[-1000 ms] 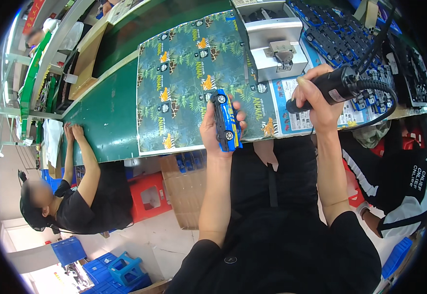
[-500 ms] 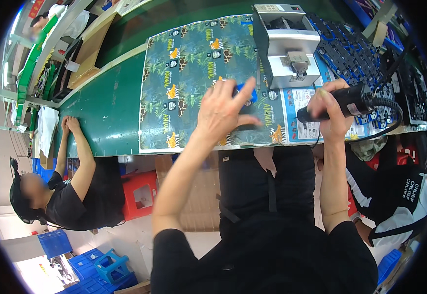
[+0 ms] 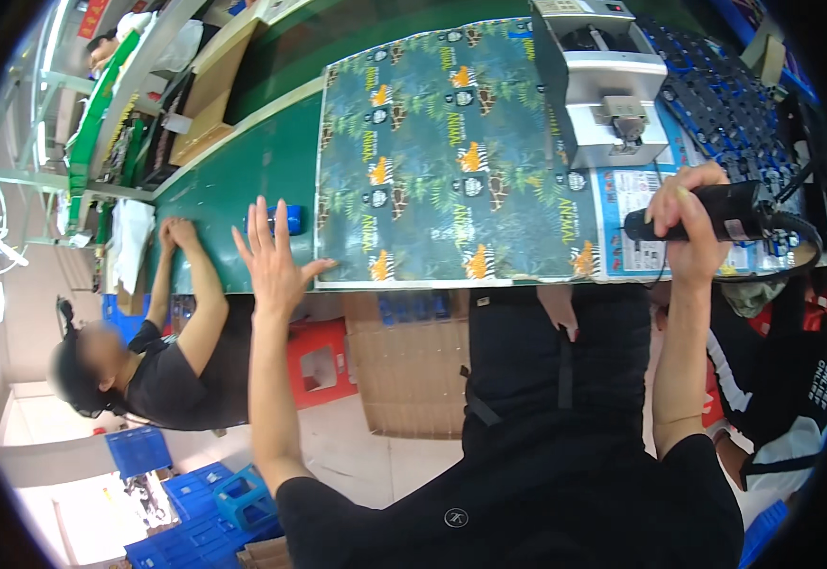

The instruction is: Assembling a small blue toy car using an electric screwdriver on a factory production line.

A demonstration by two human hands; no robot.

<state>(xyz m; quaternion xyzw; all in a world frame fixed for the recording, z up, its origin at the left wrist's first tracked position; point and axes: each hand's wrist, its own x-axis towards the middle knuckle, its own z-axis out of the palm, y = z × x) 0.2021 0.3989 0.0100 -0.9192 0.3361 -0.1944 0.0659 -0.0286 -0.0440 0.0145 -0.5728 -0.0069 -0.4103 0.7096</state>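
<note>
My left hand is held with its fingers spread over the green tabletop, just off the left edge of the patterned mat. Right beside its fingertips, on the green surface, is a small blue part, partly covered by the fingers. My right hand is wrapped around a black corded electric screwdriver, which lies almost level above the right end of the mat. Its narrow end points left. Behind it stands a grey metal screw feeder.
Rows of black and blue parts lie at the right, near the screwdriver's cable. At the left a co-worker rests both hands on the table edge. Another person sits at the right. A red stool stands below the table.
My left hand has moved left from the mat to the green tabletop, and the blue part now lies there. The right hand keeps its grip on the screwdriver. The whole view has shifted.
</note>
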